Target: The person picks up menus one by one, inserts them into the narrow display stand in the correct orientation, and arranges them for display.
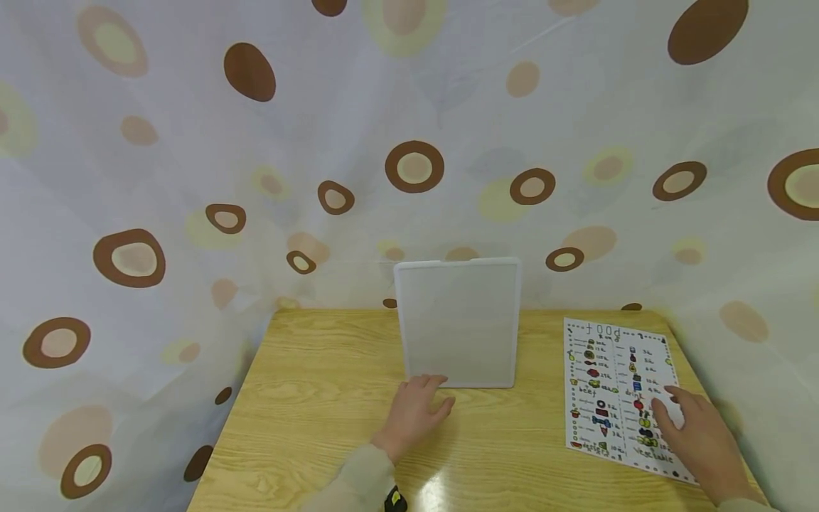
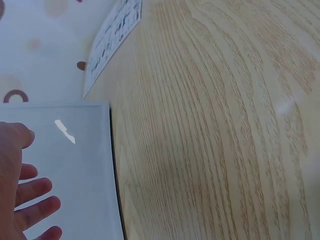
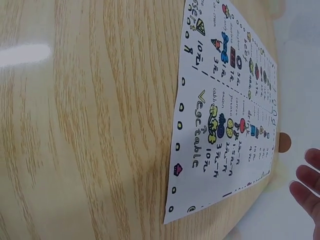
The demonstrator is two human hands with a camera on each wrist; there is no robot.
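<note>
A frosted white plastic panel [image 1: 457, 323] stands upright at the back of the wooden table [image 1: 320, 398], against the curtain. My left hand [image 1: 419, 409] lies on the table at the panel's lower left corner, fingers relaxed and straight, its fingertips at the bottom edge. The left wrist view shows those fingers [image 2: 20, 195] spread in front of the panel [image 2: 75, 170]. A printed sheet [image 1: 614, 384] with coloured food pictures and handwriting lies flat at the right. My right hand [image 1: 694, 430] is over its near right part with loose fingers, holding nothing. The right wrist view shows the sheet [image 3: 225, 115] and fingertips [image 3: 306, 185].
A white curtain [image 1: 409, 107] with brown and yellow ovals closes in the table on the back, left and right. The sheet [image 2: 112, 37] lies close to the table's right edge. Bare wood [image 2: 210, 125] lies between the two hands.
</note>
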